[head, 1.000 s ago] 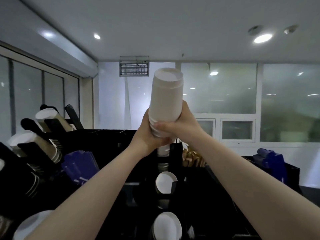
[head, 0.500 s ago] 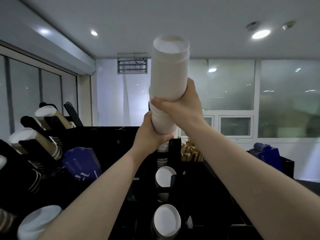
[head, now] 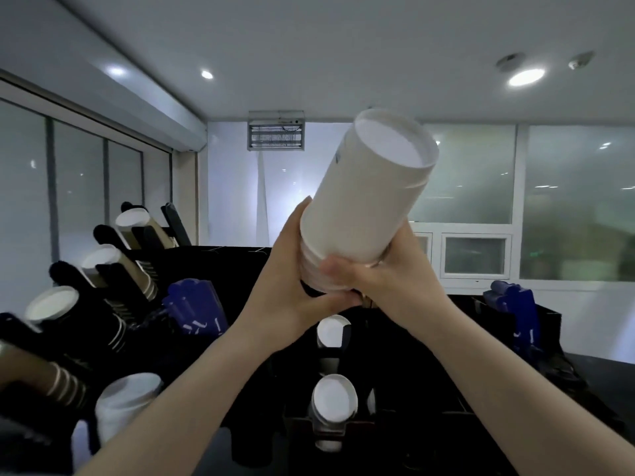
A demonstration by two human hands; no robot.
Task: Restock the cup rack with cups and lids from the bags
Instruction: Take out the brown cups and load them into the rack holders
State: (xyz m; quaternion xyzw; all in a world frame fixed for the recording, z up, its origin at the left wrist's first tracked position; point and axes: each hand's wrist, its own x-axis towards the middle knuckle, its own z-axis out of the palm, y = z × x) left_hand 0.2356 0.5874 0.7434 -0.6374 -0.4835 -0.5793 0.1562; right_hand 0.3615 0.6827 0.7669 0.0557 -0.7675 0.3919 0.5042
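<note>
Cup stack [head: 364, 201], mark [head: 338, 159] illegible, has tilted right between left hand [head: 292, 290], right hand [head: 388, 286].

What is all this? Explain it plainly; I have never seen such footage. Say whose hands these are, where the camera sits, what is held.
No machine here: a person works with bare hands, and the camera sits on their head, so you see their own forearms. The left hand and right hand both have a grip on the lower end of a stack of white paper cups, raised and tilted right, bases upward. Below stands a black cup rack: brown cups in slanted slots at the left, white cups down the middle. The dark blue items I cannot identify.
</note>
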